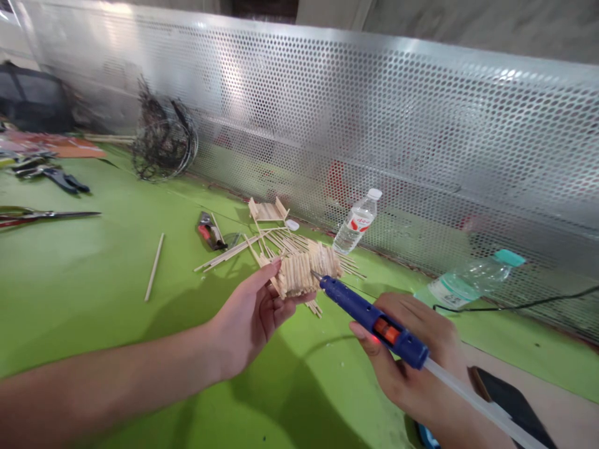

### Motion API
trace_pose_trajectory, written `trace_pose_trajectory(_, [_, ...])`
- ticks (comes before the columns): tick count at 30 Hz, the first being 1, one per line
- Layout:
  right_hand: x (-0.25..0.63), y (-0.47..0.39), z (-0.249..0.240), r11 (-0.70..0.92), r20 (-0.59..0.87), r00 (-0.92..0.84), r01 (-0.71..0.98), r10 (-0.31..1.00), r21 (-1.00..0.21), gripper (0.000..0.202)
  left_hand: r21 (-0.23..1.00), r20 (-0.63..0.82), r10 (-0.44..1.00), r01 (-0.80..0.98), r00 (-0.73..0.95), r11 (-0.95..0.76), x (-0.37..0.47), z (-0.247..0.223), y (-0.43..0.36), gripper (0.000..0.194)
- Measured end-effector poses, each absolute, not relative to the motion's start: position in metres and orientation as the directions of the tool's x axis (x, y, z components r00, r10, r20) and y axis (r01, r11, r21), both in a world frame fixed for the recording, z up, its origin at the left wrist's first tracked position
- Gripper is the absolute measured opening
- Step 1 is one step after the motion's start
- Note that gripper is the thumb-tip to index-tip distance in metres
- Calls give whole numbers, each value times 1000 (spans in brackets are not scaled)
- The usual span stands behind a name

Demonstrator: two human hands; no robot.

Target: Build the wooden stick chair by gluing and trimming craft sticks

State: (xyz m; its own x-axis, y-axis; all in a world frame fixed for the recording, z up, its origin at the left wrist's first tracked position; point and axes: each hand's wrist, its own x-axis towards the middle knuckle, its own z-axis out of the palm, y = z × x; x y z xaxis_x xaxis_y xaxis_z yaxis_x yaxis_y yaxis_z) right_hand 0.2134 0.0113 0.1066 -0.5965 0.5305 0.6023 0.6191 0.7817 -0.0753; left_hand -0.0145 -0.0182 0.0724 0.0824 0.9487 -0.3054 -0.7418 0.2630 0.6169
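My left hand (255,308) is closed on a small panel of wooden sticks (296,274) laid side by side, thumb on its near left edge and fingers beneath. In my right hand (416,349) is a blue glue gun (350,299) with a lit red light and a clear glue stick (482,405) coming out of its back. The gun's metal tip is at the panel's surface. Behind the panel lies a loose pile of thin sticks (281,240), and beyond it a small wooden stick structure (269,211) with raised sides.
Red-handled pliers (210,232) and a single stick (154,267) lie left of the pile. A water bottle (358,222) and a green-capped bottle (472,280) stand or lean by the perforated metal screen (421,125). Wire coils (163,134), scissors (47,214) and a phone (512,405) are farther out.
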Motion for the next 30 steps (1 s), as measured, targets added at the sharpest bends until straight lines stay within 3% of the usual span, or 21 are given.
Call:
trace_pose_trajectory(11, [214,11,105,782,591,-609,620,529,-61,19,621,-263,962,-750,77,229,-17,69,-15,43])
trace_pose_trajectory(30, [215,9,105,759,554,-617,650,559,-41,25,628,-333,942,-736,37,251,-18,77,-18,39])
